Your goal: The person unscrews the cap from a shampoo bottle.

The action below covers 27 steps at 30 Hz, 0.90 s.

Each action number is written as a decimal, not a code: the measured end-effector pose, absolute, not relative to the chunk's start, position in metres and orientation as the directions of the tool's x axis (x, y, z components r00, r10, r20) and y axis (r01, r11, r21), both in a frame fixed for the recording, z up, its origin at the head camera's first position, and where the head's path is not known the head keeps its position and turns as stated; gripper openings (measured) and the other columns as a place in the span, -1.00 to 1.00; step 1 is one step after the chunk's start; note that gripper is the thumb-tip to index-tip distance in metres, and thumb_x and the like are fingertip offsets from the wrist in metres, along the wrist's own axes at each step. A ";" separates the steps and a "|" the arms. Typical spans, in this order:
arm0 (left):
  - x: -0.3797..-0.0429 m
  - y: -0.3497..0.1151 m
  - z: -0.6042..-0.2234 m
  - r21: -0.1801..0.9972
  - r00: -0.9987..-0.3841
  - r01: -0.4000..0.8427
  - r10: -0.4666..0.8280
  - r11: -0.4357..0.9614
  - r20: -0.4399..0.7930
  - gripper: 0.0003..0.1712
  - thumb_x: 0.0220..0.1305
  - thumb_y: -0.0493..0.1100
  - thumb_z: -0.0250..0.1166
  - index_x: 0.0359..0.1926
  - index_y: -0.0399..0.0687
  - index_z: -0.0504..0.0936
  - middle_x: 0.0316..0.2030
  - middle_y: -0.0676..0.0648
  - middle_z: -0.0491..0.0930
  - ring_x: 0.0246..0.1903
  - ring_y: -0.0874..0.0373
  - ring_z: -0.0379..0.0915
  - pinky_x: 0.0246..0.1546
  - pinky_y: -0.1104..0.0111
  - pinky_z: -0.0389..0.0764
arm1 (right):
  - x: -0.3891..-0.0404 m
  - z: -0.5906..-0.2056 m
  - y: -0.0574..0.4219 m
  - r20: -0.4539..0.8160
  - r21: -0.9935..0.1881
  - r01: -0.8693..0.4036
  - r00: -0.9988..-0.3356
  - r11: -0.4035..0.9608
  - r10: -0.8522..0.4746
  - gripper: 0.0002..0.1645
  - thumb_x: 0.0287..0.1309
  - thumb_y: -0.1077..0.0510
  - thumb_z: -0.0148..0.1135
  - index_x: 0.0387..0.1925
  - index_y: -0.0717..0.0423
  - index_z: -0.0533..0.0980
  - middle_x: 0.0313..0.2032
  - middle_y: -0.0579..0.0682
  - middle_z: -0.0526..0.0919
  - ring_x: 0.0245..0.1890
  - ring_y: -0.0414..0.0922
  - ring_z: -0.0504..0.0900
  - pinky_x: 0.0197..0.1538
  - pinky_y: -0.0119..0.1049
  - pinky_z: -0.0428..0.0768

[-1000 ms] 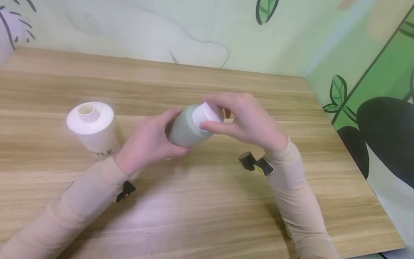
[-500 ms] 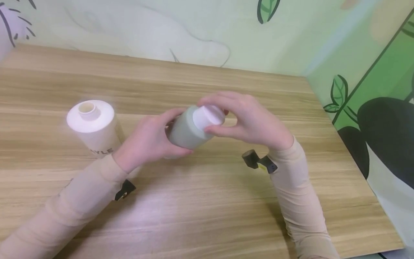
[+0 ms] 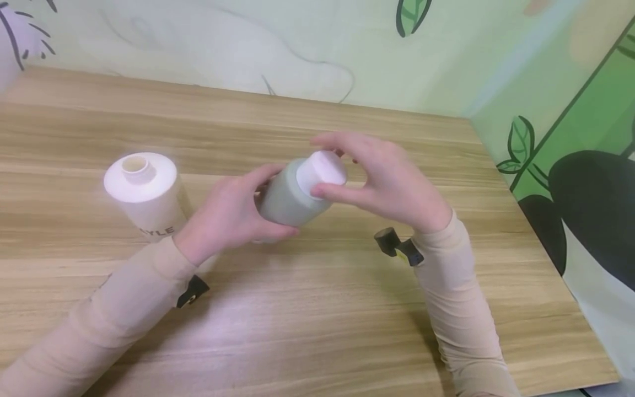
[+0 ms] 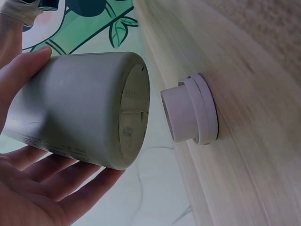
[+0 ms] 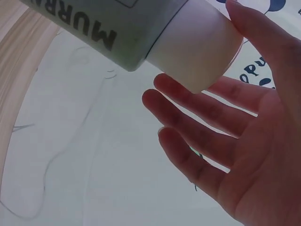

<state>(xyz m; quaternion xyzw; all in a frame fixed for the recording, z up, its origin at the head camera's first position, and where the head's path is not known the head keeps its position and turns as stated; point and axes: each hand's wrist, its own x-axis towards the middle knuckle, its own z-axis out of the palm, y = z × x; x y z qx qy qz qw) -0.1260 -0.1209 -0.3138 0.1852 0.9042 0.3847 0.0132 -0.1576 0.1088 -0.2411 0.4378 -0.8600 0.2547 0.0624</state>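
Observation:
My left hand (image 3: 230,212) grips a grey-green bottle (image 3: 292,196) around its body, holding it tilted above the table. Its white cap (image 3: 322,172) points up and to the right. My right hand (image 3: 387,179) is at that cap: the thumb touches its near side, while the index finger is lifted off the top. In the right wrist view the other fingers (image 5: 202,113) spread loosely beside the cap. Dark lettering (image 5: 84,26) runs along the bottle. The left wrist view shows the bottle's base (image 4: 135,113) facing a separate white cap (image 4: 190,110) on the table.
A larger white bottle (image 3: 141,190) without a cap stands upright at the left, its neck open, close to my left forearm. The wooden table (image 3: 317,331) meets a painted wall (image 3: 223,44) at the back. Black camera mounts (image 3: 399,245) stick out from the wrists.
My right hand's fingers have turned about the cap and then loosened, the index finger rising off it. The left hand and the bottle have stayed nearly still.

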 end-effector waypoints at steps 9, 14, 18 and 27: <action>-0.126 -0.118 -0.313 0.700 -0.928 0.334 0.348 0.632 0.128 0.01 -0.22 0.03 0.60 0.32 0.04 0.36 0.03 -0.15 0.64 -0.02 -0.04 0.60 0.03 0.06 0.59 | -0.155 -0.236 0.111 0.334 -0.340 -0.791 -0.608 0.509 -0.720 -0.48 0.05 -0.04 0.42 0.01 0.13 0.57 -0.10 -0.06 0.71 -0.14 -0.21 0.62 -0.02 -0.31 0.59; -0.126 -0.118 -0.312 0.712 -0.925 0.339 0.355 0.615 0.133 0.02 -0.23 0.01 0.61 0.32 0.05 0.36 0.05 -0.13 0.63 -0.01 -0.03 0.59 0.05 0.06 0.58 | -0.156 -0.235 0.114 0.355 -0.360 -0.825 -0.553 0.436 -0.754 -0.47 0.04 0.07 0.43 0.05 0.19 0.55 -0.03 0.02 0.70 -0.04 -0.15 0.64 0.09 -0.26 0.58; -0.126 -0.118 -0.312 0.717 -0.921 0.344 0.368 0.606 0.131 0.02 -0.23 0.00 0.61 0.32 0.04 0.35 0.06 -0.14 0.63 -0.01 -0.03 0.59 0.06 0.05 0.58 | -0.156 -0.235 0.115 0.361 -0.358 -0.844 -0.520 0.400 -0.774 -0.46 0.04 0.10 0.43 0.06 0.23 0.53 0.00 0.07 0.68 0.01 -0.11 0.63 0.14 -0.24 0.57; -0.125 -0.120 -0.309 0.721 -0.923 0.343 0.358 0.602 0.140 0.01 -0.23 -0.01 0.61 0.31 0.06 0.37 0.03 -0.14 0.64 -0.01 -0.03 0.59 0.05 0.06 0.58 | -0.158 -0.236 0.114 0.350 -0.430 -0.797 -0.580 0.424 -0.736 -0.30 -0.02 0.10 0.48 0.16 0.26 0.47 -0.03 0.03 0.68 -0.06 -0.17 0.59 0.04 -0.26 0.54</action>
